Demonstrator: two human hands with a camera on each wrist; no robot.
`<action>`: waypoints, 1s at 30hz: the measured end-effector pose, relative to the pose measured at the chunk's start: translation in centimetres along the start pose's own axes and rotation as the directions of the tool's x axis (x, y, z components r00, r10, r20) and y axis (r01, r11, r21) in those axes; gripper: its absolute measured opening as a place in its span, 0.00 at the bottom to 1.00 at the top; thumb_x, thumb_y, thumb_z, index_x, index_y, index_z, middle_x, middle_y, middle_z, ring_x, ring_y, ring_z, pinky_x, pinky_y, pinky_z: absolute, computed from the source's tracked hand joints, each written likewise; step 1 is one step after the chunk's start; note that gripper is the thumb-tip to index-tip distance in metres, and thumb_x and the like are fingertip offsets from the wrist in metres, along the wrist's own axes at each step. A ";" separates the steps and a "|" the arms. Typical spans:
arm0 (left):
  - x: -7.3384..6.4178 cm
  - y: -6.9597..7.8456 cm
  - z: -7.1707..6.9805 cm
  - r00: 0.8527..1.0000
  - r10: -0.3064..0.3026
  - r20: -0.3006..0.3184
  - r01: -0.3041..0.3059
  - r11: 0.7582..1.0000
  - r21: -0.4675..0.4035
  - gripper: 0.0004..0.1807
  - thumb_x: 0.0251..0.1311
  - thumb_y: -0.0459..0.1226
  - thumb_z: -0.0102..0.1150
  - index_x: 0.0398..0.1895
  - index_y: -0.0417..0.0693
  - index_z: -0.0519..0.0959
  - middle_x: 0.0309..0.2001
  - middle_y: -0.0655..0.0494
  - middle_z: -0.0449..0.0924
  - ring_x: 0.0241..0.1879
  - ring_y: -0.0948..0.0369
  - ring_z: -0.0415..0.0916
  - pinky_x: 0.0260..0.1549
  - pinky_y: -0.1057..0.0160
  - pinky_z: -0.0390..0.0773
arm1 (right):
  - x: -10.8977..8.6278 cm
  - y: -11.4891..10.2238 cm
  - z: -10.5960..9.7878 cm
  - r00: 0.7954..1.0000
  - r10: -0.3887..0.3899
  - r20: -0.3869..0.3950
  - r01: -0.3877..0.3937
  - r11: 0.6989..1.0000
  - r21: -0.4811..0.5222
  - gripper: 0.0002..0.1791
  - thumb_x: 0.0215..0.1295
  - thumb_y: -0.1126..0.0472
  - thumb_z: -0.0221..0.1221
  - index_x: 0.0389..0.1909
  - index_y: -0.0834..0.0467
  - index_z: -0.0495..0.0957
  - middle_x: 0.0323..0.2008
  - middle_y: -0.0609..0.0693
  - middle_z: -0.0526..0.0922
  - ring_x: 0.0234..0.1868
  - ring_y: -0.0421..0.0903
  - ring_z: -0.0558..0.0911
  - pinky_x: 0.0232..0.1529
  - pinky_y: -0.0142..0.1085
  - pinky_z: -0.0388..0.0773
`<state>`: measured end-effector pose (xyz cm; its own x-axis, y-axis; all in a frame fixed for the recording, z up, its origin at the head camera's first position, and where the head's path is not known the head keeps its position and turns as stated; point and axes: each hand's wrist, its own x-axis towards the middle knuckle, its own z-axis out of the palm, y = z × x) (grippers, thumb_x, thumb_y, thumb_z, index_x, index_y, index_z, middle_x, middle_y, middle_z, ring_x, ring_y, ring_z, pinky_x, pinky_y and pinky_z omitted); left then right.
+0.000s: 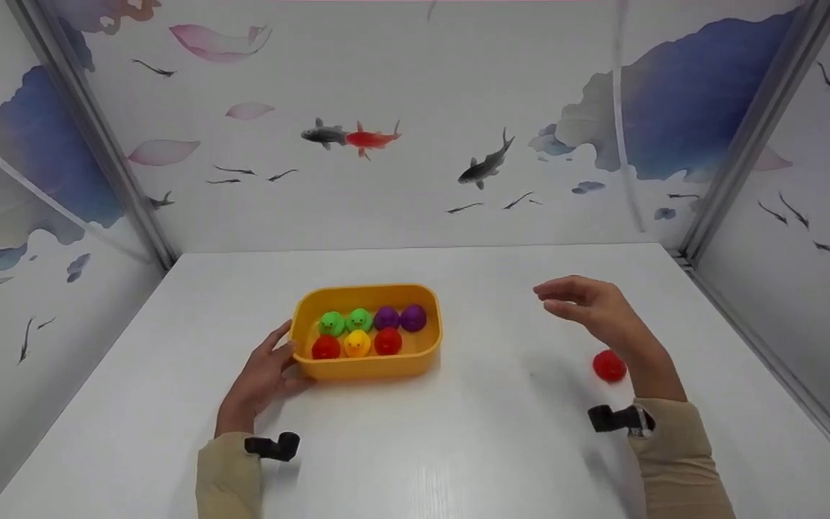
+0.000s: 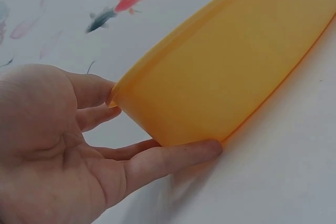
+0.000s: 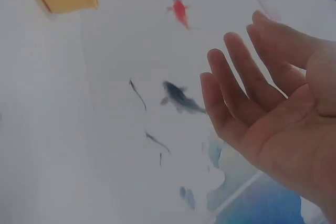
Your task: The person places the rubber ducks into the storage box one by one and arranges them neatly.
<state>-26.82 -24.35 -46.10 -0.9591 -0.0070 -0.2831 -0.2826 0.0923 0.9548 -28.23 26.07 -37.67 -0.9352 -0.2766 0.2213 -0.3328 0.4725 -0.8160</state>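
Observation:
A yellow plastic basket [image 1: 367, 369] stands on the white table. Inside it are two green toy ducks [image 1: 331, 324], two purple ones, two red ones and one yellow duck [image 1: 357, 344]. My left hand [image 1: 262, 375] holds the basket at its left end. In the left wrist view, the thumb [image 2: 178, 157] lies along the lower front wall [image 2: 220, 72], and other fingers touch the end and rim. My right hand [image 1: 588, 306] hovers over the table to the right, its fingers [image 3: 239, 72] slightly bent and holding nothing. Below its wrist lies a red toy [image 1: 609, 366], partly hidden by the forearm.
Printed panels with fish and petals [image 1: 415, 72] enclose the table [image 1: 415, 440] at the back and both sides. Grey metal posts [image 1: 753, 137] stand at the back corners. Each wrist wears a small black camera [image 1: 274, 447].

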 end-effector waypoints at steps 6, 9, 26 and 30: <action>-0.4 0.2 -0.3 1.000 0.010 -0.008 -0.010 1.000 0.010 0.34 0.79 0.49 0.40 0.82 0.68 0.42 0.78 0.42 0.56 0.74 0.45 0.62 0.59 0.53 0.81 | -1.4 2.9 -3.0 0.999 0.026 -0.034 -0.025 0.999 0.019 0.24 0.70 0.48 0.61 0.61 0.55 0.77 0.60 0.50 0.81 0.54 0.28 0.80 0.56 0.20 0.74; -0.6 0.4 -0.3 1.000 0.021 -0.004 -0.020 1.000 0.009 0.34 0.79 0.48 0.39 0.82 0.68 0.42 0.78 0.42 0.56 0.74 0.45 0.62 0.58 0.53 0.81 | -1.9 4.3 -4.0 0.996 0.084 -0.032 -0.084 0.996 0.001 0.26 0.68 0.46 0.62 0.62 0.55 0.76 0.60 0.49 0.81 0.56 0.29 0.79 0.62 0.28 0.73; -0.2 0.1 0.2 1.000 0.004 0.007 -0.004 1.000 0.015 0.34 0.78 0.49 0.40 0.82 0.68 0.42 0.78 0.41 0.56 0.74 0.44 0.62 0.59 0.52 0.80 | -4.6 11.0 -5.3 0.917 0.371 0.149 -0.364 0.929 -0.073 0.40 0.65 0.46 0.64 0.72 0.60 0.63 0.73 0.66 0.60 0.73 0.67 0.61 0.72 0.64 0.61; -0.2 -0.2 0.2 1.000 0.006 0.007 -0.007 1.000 0.018 0.34 0.79 0.49 0.40 0.82 0.67 0.41 0.78 0.41 0.56 0.73 0.44 0.63 0.59 0.52 0.80 | -4.9 11.5 -5.2 0.898 0.405 0.173 -0.397 0.914 -0.077 0.41 0.65 0.43 0.64 0.73 0.59 0.62 0.73 0.66 0.62 0.72 0.66 0.63 0.73 0.63 0.61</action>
<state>-26.59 -24.17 -46.30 -0.9607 0.0008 -0.2776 -0.2759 0.1104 0.9548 -28.08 37.25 -45.34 -0.9534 -0.2021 -0.2242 0.0579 0.6064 -0.7931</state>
